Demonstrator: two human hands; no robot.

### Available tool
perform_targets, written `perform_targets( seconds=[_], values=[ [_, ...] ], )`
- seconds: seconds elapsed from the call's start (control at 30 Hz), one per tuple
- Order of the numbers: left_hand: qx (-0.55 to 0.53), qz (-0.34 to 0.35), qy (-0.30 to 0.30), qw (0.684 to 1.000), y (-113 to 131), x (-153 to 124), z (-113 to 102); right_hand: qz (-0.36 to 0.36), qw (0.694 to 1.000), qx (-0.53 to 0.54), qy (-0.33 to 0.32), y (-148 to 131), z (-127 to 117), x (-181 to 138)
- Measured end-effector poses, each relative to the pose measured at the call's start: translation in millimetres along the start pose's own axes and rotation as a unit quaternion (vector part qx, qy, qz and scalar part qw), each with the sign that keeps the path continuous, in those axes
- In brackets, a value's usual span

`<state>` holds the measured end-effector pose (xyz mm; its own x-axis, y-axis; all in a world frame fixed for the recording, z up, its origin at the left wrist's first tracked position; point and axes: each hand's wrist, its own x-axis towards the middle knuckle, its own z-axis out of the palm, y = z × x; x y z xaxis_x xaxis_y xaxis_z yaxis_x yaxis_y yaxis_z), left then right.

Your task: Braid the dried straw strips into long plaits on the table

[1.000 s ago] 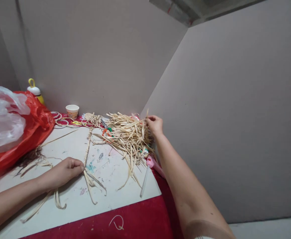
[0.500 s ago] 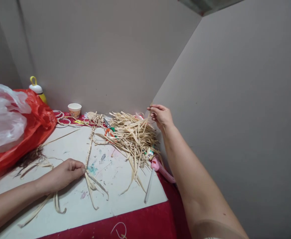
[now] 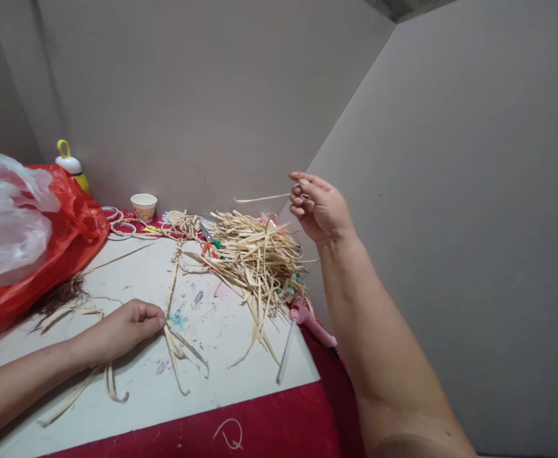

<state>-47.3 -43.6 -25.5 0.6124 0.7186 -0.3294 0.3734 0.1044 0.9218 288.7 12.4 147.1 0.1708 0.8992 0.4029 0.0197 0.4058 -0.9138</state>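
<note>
My left hand (image 3: 130,327) pinches the near end of a braided straw cord (image 3: 171,286) against the white board. Loose strands (image 3: 178,362) fan out from the braid just past my fingertips. Raised in front of the wall corner, my right hand (image 3: 319,207) is closed on a single thin straw strand (image 3: 262,198), whose tip points left. Below that hand lies a heap of dry straw strips (image 3: 254,254). Scissors (image 3: 210,245) with orange and green handles sit at the heap's left edge, partly covered.
A red plastic bag (image 3: 76,213) with a translucent white bag (image 3: 11,229) fills the left side. Behind are a paper cup (image 3: 144,208) and a yellow-and-white bottle (image 3: 71,166). A pink glue gun (image 3: 314,327) lies at the white board's (image 3: 240,394) right edge. Grey walls enclose the back and right.
My right hand has risen away from the straw heap and drawn a strand up; the strand now stretches out to the left. My left hand stays on the braid.
</note>
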Motion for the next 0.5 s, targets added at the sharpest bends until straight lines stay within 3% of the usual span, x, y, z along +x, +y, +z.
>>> perform_targets(
  seconds=[0.1, 0.17, 0.3, 0.37, 0.5],
  values=[
    [-0.003, -0.002, 0.005, 1.0, 3, -1, 1, 0.019, 0.998, -0.003, -0.057, -17, 13, -20],
    [-0.002, -0.006, 0.004, 1.0, 5, -2, 1, 0.051, 0.993, -0.004, -0.103, -13, 22, -31],
    [0.003, -0.013, 0.002, 1.0, 6, -1, 2, 0.165, 0.963, -0.132, -0.166, 34, 32, -45],
    [0.003, -0.01, 0.001, 1.0, 5, -1, 1, 0.144, 0.946, -0.282, -0.069, 64, 30, -47],
    [-0.002, 0.001, -0.001, 1.0, 6, -1, 2, 0.112, 0.942, -0.318, 0.005, 91, 17, -47]
  ],
)
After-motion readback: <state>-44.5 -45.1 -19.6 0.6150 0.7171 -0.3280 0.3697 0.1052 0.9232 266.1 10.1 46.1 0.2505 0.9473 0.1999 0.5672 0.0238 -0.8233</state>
